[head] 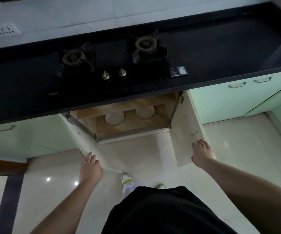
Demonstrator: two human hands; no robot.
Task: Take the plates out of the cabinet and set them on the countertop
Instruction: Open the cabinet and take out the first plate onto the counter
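The cabinet (133,122) beneath the dark surface (220,53) is observed with both doors swung fully outward. Two pale round plates are seen lying flat on the wooden shelf inside: the left plate (114,118) is nearer, the right plate (144,112) is farther back, and the two are apart from each other. Both are partly hidden by the overhanging edge of the surface.

The left hand (90,168) is placed at the near edge of the left door (84,141); its fingers (89,157) are curled over that edge, and the door is held by them. The right hand (203,153) is laid against the inner face of the right door (187,129), near its lower corner; its fingers (201,144) are extended and rest flat on the panel, nothing being gripped.

A two-burner gas hob (112,59) is set into the surface directly above the cabinet, with two knobs (113,74) at its near edge. A wall socket (3,30) is noted at far left. Pale green cabinet fronts with metal handles (236,85) are seen to either side. A glossy tiled floor (136,157) lies below, on which the person's light shoes (127,178) are visible.
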